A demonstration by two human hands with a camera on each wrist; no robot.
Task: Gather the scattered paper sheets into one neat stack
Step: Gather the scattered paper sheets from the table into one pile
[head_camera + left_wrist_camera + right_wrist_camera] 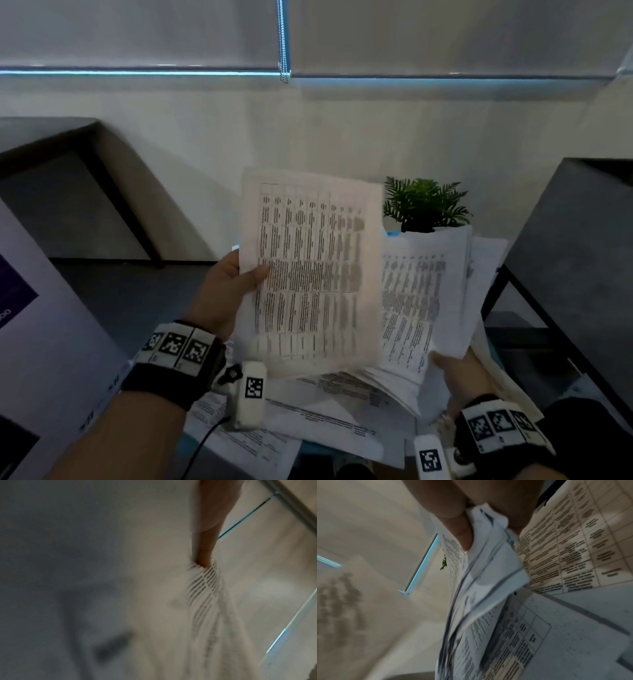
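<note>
A single printed sheet (310, 270) is being held upright in the air by the left hand (227, 291), pinched at its left edge between the thumb and the fingers behind it. A thicker, uneven bundle of sheets (424, 301) is being gripped at its lower corner by the right hand (462, 380), with the thumb on one face and the fingers curled behind, just right of the single sheet. More loose sheets (308, 421) are lying overlapped and askew on the bench below both hands. A small green plant (424, 205) is standing behind the papers.

The collecting step appears to be under way. Next, the single sheet would likely need to be laid against the bundle, its edges matched, and the remaining sheets picked up.
</note>
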